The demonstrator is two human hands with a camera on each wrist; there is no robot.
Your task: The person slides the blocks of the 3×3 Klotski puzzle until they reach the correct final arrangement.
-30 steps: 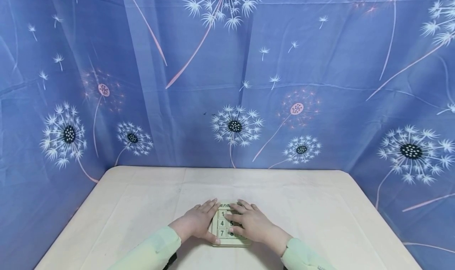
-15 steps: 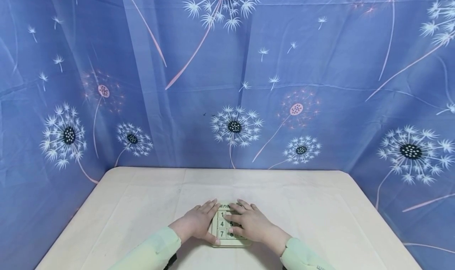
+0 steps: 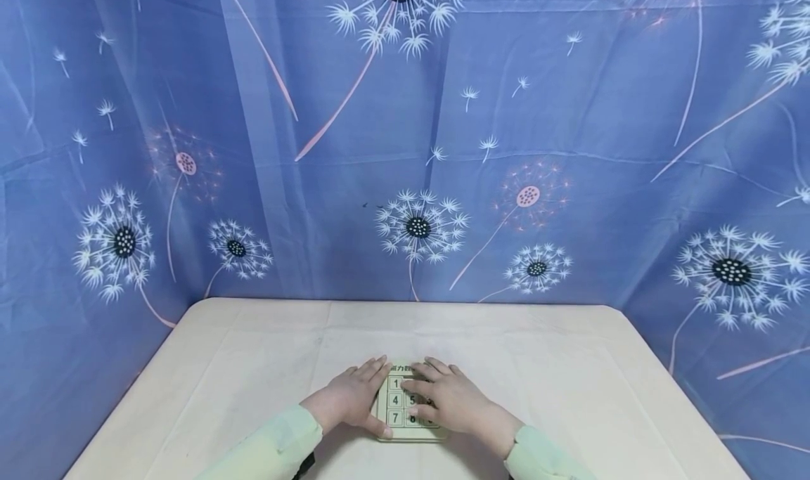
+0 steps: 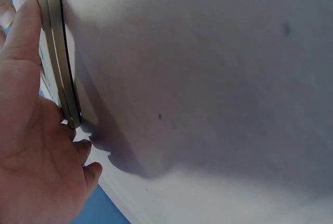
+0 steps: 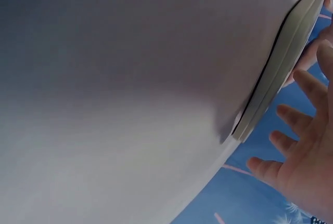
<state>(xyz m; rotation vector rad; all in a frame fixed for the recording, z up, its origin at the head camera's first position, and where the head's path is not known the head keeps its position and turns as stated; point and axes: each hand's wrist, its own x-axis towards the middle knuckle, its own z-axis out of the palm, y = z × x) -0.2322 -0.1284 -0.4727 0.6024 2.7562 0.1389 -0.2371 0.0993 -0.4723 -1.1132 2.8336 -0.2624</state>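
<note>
A pale green number sliding puzzle (image 3: pixel 395 436) lies flat near the front of the table, its tiles 1, 4, 5, 7 and 8 showing. My left hand (image 3: pixel 351 397) holds its left side, thumb on the near left corner and fingers along the edge toward the far corner. In the left wrist view this thumb (image 4: pixel 25 31) lies along the puzzle's side (image 4: pixel 58 52). Over the right-hand tiles is my right hand (image 3: pixel 457 399), fingers spread and extended, hiding part of the numbers. The right wrist view shows those fingers (image 5: pixel 296 117) above the puzzle's face.
The cream tabletop (image 3: pixel 538 353) reaches back to a blue curtain (image 3: pixel 342 227) printed with dandelions. The curtain also encloses the left and right sides. Pale green sleeves (image 3: pixel 272 441) cover both forearms.
Both hands stay nearly where they were. The whole head view has shifted very slightly, with the scene a little lower in it.
</note>
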